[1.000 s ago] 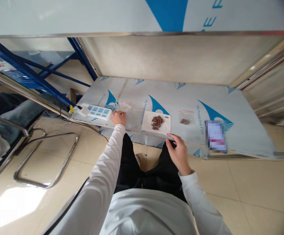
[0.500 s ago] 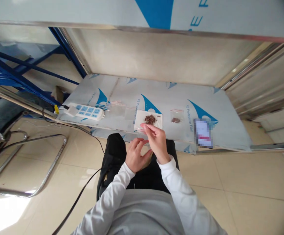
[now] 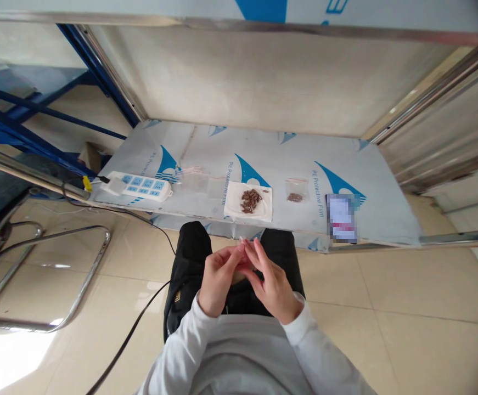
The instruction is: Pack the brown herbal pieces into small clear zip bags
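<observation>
Over my lap, in front of the shelf edge, my left hand point(image 3: 218, 277) and my right hand point(image 3: 275, 285) meet at the fingertips. The left thumb and fingers are pressed together in a pinch. My right fingers are bent in against the left ones, and a small clear or whitish bit shows at the tips, too small to name. Just beyond lies a white sheet or flat packet point(image 3: 234, 211) bearing a pile of small brown rod-like pieces point(image 3: 250, 201). One brown piece point(image 3: 265, 191) lies apart from the pile. To its right is a clear zip bag point(image 3: 297, 188) with brown pieces inside.
A white power strip point(image 3: 148, 186) with a plug and cable sits at the shelf's left. Empty-looking clear bags point(image 3: 195, 181) lie beside it. A phone point(image 3: 341, 218) rests near the right front edge of the film-covered shelf point(image 3: 378, 192). A metal-framed chair point(image 3: 86, 274) stands left.
Both hands have drawn back from the white sheet toward my body. My right hand has left the pile and joined the left. The view has tilted slightly downward.
</observation>
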`<state>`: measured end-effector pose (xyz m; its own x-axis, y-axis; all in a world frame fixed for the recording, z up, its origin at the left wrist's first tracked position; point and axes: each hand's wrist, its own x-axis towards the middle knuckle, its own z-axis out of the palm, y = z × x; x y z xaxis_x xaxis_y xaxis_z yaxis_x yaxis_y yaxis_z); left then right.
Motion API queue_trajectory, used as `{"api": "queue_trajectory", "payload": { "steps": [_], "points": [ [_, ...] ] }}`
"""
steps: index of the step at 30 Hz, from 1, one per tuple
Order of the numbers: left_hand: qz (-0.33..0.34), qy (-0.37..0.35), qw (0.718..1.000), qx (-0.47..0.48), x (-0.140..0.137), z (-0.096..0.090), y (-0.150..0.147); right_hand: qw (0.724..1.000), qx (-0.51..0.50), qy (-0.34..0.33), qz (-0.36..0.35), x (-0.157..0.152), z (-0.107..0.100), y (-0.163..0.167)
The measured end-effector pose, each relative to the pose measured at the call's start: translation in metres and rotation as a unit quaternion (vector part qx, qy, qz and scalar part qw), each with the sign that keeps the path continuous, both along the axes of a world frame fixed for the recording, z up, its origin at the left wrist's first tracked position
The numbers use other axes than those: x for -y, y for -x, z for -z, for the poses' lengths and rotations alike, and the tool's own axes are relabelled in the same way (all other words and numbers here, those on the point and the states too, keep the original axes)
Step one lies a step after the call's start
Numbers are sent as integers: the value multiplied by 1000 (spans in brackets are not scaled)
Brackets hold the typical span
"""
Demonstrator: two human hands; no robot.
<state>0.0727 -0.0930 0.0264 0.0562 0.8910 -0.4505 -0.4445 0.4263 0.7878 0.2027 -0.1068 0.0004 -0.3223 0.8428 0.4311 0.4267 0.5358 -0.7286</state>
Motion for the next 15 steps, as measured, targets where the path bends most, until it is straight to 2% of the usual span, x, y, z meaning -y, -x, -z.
{"api": "queue_trajectory", "payload": {
  "steps": [3,7,11,15],
  "points": [
    [-3,36,999,1,5,8,0,991,-116,61,-18,13,8,0],
    [-14,41,999,-12,7,14,-2,942,-290,162,49,23,8,15],
    [-13,38,998,-38,4,15,0,910,-294,262,133,19,2,19],
    [48,2,997,-66,3,21,8,891,-248,369,92,7,-1,-3]
  ]
}}
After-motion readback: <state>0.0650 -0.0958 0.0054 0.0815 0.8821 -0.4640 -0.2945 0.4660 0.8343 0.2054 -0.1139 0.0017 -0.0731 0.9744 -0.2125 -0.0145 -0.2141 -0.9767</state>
